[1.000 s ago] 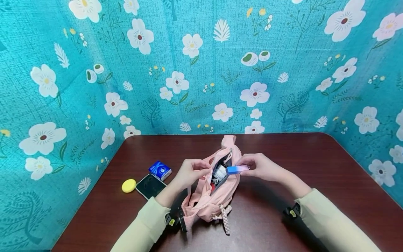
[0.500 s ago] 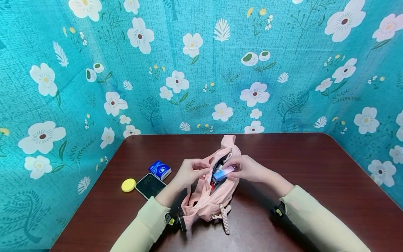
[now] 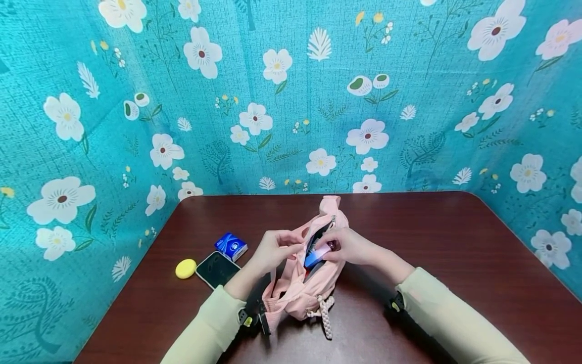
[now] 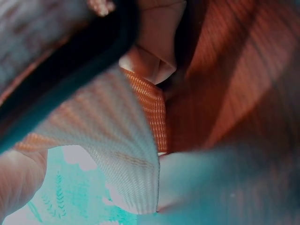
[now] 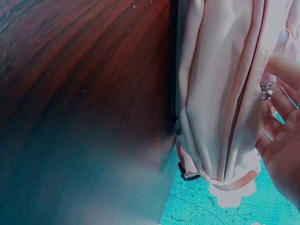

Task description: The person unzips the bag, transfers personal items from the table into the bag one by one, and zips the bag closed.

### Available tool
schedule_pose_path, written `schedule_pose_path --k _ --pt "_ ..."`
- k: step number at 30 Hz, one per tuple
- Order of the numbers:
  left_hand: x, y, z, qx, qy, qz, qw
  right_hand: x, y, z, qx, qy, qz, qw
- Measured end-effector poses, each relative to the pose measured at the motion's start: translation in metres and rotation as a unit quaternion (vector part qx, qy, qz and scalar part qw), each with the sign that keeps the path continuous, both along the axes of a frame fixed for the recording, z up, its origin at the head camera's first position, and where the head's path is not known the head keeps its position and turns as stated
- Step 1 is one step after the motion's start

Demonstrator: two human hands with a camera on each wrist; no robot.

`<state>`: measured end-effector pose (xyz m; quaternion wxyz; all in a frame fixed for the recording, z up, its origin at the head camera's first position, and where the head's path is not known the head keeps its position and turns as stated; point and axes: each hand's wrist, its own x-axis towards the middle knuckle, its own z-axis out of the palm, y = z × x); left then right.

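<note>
Here — right fingers pinch oblong blue-pink box — in creased fabric bag

Brown table under bag, phone, packet, disc

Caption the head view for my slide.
Left hand pinches the open bag; right hand holds a blue-pink item at its opening.

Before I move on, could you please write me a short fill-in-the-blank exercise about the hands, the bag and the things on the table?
1. The right hand holds a blue-and-pink item, whose end away from the grip is ____.
2. The left hand holds the edge of the open bag, which is ____ on the outside.
3. In the head view, the round yellow item lies to the ____ of the phone.

Missing words: blue; pink; left.
</note>
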<state>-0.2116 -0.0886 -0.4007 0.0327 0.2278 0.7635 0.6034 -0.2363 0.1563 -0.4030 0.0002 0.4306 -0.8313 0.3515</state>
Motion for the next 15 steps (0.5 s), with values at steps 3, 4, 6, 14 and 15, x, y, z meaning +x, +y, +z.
schedule_pose_path --k 3,4,6,14,15 --pt "-0.0023 0.0001 -0.0044 -0.002 -0.001 0.004 1.0000 0.0007 0.0000 -0.0002 -0.010 -0.006 0.002 0.9999" --pt "-0.0024 0.0002 -0.0045 -0.002 -0.002 0.004 1.0000 0.0008 0.0002 -0.0005 -0.014 -0.008 0.003 0.9999" --pt "-0.0024 0.0004 -0.0046 -0.002 -0.004 0.004 1.0000 0.0011 0.0008 -0.0005 -0.024 -0.015 0.004 0.9996" --pt "-0.0025 -0.0002 -0.0045 0.001 0.007 0.006 1.0000 0.0033 0.0047 0.0000 -0.056 -0.054 -0.004 0.9970" --pt "-0.0022 -0.0004 -0.0045 0.000 0.008 0.006 1.0000 0.0034 0.0055 -0.0004 -0.055 -0.055 -0.008 0.9969"
